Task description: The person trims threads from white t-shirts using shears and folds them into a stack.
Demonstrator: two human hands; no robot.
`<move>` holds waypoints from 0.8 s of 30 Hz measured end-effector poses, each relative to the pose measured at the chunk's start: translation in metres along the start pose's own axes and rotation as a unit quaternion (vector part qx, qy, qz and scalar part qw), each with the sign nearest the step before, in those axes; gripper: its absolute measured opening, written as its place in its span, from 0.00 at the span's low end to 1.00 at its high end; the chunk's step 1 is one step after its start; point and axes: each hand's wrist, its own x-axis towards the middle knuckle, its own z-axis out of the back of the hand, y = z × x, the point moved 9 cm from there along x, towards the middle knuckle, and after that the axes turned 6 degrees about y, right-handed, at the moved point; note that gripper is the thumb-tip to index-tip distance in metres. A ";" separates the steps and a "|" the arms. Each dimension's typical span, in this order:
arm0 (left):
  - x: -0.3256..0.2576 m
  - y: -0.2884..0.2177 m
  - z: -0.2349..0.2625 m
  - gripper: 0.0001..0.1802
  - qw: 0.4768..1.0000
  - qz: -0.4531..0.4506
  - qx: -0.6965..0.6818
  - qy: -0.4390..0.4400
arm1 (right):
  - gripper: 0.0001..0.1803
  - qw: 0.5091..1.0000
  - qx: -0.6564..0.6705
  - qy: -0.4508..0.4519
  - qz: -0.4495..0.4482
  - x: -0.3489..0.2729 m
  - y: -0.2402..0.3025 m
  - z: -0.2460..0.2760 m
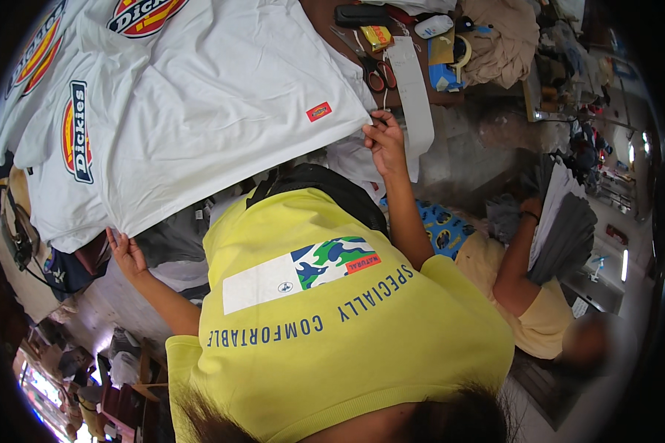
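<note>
A white T-shirt (222,111) lies spread over the table in front of me, with a small red patch (318,111) near its hem at the right. The near hem runs in a slanting line between my two hands. My right hand (386,142) pinches the hem's right corner between thumb and fingertips. At the left end of the hem, my left hand (128,255) has its fingertips at the cloth's edge and holds it there; part of its grip is hidden. More white shirt cloth with a large printed badge (77,133) lies at the left.
Beyond the right corner lie scissors (377,72), a white paper strip (411,92), a yellow packet (377,37), a tape roll (462,53) and beige cloth (499,37). At the right sits another person (524,295) with a stack of grey and white cloth (565,221).
</note>
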 end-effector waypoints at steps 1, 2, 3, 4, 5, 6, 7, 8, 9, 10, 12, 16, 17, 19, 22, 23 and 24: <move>-0.001 -0.002 0.001 0.32 1.000 0.000 0.011 0.003 | 0.19 0.999 -0.041 -0.001 -0.023 0.000 -0.004 0.002; -0.003 0.000 0.004 0.30 0.998 0.021 0.058 -0.005 | 0.18 0.996 -0.083 -0.003 -0.045 0.000 -0.007 0.009; -0.002 0.000 -0.006 0.28 0.994 0.041 0.104 -0.009 | 0.17 0.990 -0.123 -0.006 -0.064 0.001 -0.012 0.016; 0.000 -0.003 -0.015 0.26 0.987 0.059 0.150 -0.016 | 0.14 0.973 -0.229 0.003 -0.010 0.007 -0.006 0.023; 0.009 -0.022 -0.017 0.24 0.962 -0.008 0.270 -0.035 | 0.12 0.943 -0.331 0.010 0.044 0.014 -0.003 0.031; 0.017 -0.040 -0.020 0.22 0.919 -0.076 0.383 -0.057 | 0.09 0.898 -0.428 0.019 0.100 0.022 0.002 0.029; 0.020 -0.057 -0.045 0.21 0.858 -0.140 0.488 -0.077 | 0.08 0.891 -0.437 0.012 0.122 0.028 0.014 0.017; 0.021 -0.076 -0.071 0.13 0.813 -0.203 0.534 -0.112 | 0.07 0.883 -0.446 0.005 0.144 0.036 0.028 0.005; 0.025 -0.088 -0.108 0.13 0.776 -0.219 0.580 -0.113 | 0.06 0.875 -0.455 0.000 0.164 0.044 0.043 -0.012; 0.033 -0.093 -0.134 0.13 0.736 -0.235 0.625 -0.115 | 0.07 0.850 -0.497 -0.010 0.174 0.057 0.053 -0.026; 0.079 -0.076 -0.128 0.18 0.720 -0.197 0.662 -0.061 | 0.10 0.809 -0.554 -0.005 0.197 0.087 0.061 -0.065; 0.101 -0.068 -0.201 0.22 0.609 -0.192 0.766 -0.077 | 0.12 0.635 -0.717 -0.045 0.283 0.115 0.052 -0.126; 0.106 -0.068 -0.199 0.22 0.610 -0.152 0.774 -0.074 | 0.12 0.654 -0.705 -0.035 0.273 0.121 0.051 -0.128; 0.105 -0.071 -0.192 0.21 0.663 -0.153 0.727 -0.092 | 0.12 0.686 -0.683 -0.018 0.249 0.131 0.052 -0.128; 0.099 -0.078 -0.150 0.18 0.770 -0.140 0.616 -0.087 | 0.12 0.843 -0.506 0.050 0.175 0.141 0.051 -0.089; 0.088 -0.082 -0.127 0.17 0.806 -0.130 0.571 -0.084 | 0.10 0.890 -0.434 0.061 0.130 0.119 0.058 -0.090; 0.068 -0.086 -0.123 0.16 0.798 -0.115 0.587 -0.071 | 0.09 0.895 -0.424 0.081 0.113 0.098 0.067 -0.086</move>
